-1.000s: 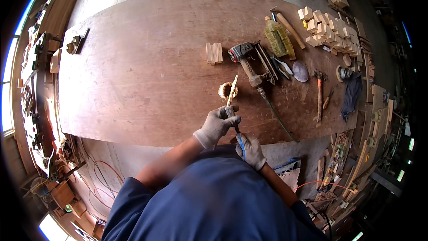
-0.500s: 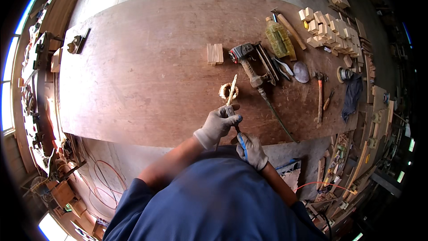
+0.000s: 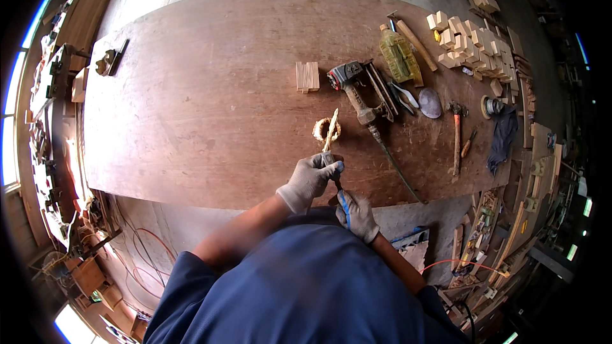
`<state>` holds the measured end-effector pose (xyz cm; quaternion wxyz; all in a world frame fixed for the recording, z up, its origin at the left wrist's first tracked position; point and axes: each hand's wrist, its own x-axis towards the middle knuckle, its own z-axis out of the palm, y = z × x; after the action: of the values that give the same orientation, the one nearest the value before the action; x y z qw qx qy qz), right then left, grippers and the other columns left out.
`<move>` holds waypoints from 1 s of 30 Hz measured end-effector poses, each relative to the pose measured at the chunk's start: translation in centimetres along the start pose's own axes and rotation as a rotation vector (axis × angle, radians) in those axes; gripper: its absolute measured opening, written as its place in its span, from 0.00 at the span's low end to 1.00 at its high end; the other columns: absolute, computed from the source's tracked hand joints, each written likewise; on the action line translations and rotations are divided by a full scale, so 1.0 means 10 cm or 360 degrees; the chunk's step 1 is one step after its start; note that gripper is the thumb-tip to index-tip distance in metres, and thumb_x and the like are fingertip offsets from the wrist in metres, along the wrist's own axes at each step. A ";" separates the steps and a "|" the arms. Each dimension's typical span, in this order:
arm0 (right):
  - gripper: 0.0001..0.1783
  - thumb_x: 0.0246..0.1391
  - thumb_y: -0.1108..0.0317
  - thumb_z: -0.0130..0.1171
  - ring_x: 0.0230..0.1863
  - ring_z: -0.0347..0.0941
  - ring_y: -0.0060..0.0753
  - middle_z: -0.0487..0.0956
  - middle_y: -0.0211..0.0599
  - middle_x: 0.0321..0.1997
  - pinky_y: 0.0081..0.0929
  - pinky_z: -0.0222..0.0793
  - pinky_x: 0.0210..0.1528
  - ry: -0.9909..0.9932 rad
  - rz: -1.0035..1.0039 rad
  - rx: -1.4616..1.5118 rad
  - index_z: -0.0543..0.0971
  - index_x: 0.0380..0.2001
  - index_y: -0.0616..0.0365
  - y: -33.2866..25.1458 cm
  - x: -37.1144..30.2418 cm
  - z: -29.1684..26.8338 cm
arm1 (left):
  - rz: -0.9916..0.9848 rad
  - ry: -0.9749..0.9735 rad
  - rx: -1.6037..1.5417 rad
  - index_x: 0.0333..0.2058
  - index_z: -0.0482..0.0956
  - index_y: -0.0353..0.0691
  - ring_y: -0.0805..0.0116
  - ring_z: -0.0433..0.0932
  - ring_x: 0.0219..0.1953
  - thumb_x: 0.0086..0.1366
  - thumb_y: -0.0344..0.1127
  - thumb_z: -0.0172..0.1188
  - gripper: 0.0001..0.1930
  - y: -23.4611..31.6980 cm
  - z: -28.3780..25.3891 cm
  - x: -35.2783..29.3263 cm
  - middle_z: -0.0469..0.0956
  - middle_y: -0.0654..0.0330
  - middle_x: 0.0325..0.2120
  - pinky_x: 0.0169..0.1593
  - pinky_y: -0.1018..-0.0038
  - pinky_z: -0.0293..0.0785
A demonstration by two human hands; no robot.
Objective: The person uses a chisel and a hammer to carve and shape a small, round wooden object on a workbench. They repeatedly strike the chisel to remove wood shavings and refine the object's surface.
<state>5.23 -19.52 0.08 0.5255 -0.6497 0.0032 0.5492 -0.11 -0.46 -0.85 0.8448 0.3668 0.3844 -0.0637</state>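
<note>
left hand (image 3: 310, 178) closed round pale wooden stick (image 3: 330, 131) (barely shifted since before) | right hand (image 3: 356, 214) clasps blue-handled tool (image 3: 342, 204) | carving continues

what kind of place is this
Most likely a woodworking shop: a large wooden workbench carries a pneumatic nail gun, a hammer and stacked wood blocks.
</note>
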 end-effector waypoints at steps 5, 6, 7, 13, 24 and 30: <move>0.21 0.79 0.55 0.48 0.17 0.61 0.16 0.68 0.23 0.18 0.24 0.55 0.21 -0.0002 0.0015 0.0009 0.81 0.38 0.60 -0.05 -0.02 0.02 | -0.0089 0.0103 -0.0006 0.45 0.86 0.41 0.85 0.63 0.19 0.74 0.45 0.68 0.14 -0.01 0.03 -0.02 0.76 0.73 0.25 0.22 0.81 0.58; 0.22 0.79 0.54 0.48 0.17 0.61 0.16 0.68 0.23 0.18 0.24 0.56 0.21 0.0007 0.0017 -0.0005 0.81 0.39 0.60 -0.10 -0.03 0.05 | -0.0128 0.0148 0.0024 0.44 0.86 0.41 0.85 0.63 0.19 0.74 0.46 0.67 0.14 -0.05 0.04 0.01 0.76 0.73 0.25 0.22 0.81 0.58; 0.23 0.79 0.53 0.48 0.17 0.61 0.16 0.68 0.23 0.18 0.24 0.56 0.21 0.0048 -0.0004 -0.0035 0.81 0.39 0.60 -0.16 -0.03 0.08 | -0.0167 0.0194 0.0051 0.44 0.86 0.41 0.85 0.63 0.19 0.74 0.46 0.67 0.14 -0.11 0.04 0.04 0.75 0.74 0.24 0.21 0.81 0.58; 0.25 0.79 0.50 0.48 0.16 0.60 0.16 0.67 0.23 0.18 0.23 0.55 0.20 0.0179 0.0010 -0.0063 0.82 0.40 0.61 -0.22 -0.03 0.06 | -0.0113 0.0069 0.0100 0.48 0.83 0.40 0.83 0.64 0.19 0.76 0.47 0.63 0.15 -0.13 0.03 0.06 0.75 0.71 0.24 0.21 0.79 0.59; 0.23 0.79 0.51 0.47 0.16 0.60 0.17 0.67 0.24 0.16 0.23 0.54 0.19 0.0086 0.0066 -0.0065 0.79 0.37 0.57 0.02 -0.05 -0.21 | 0.0105 -0.0057 -0.0245 0.59 0.76 0.41 0.80 0.66 0.19 0.81 0.44 0.55 0.17 -0.15 -0.10 -0.01 0.78 0.64 0.30 0.22 0.81 0.61; 0.20 0.79 0.55 0.49 0.18 0.60 0.17 0.65 0.23 0.20 0.23 0.54 0.21 -0.0011 0.0048 0.0080 0.75 0.32 0.55 -0.05 -0.06 -0.15 | 0.0207 -0.0159 -0.0134 0.63 0.74 0.36 0.86 0.64 0.21 0.80 0.42 0.57 0.21 -0.10 -0.09 -0.03 0.83 0.67 0.34 0.25 0.84 0.59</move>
<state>6.33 -20.65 0.68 0.5334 -0.6342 0.0250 0.5592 -1.25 -0.62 -1.62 0.8800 0.3514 0.3194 -0.0107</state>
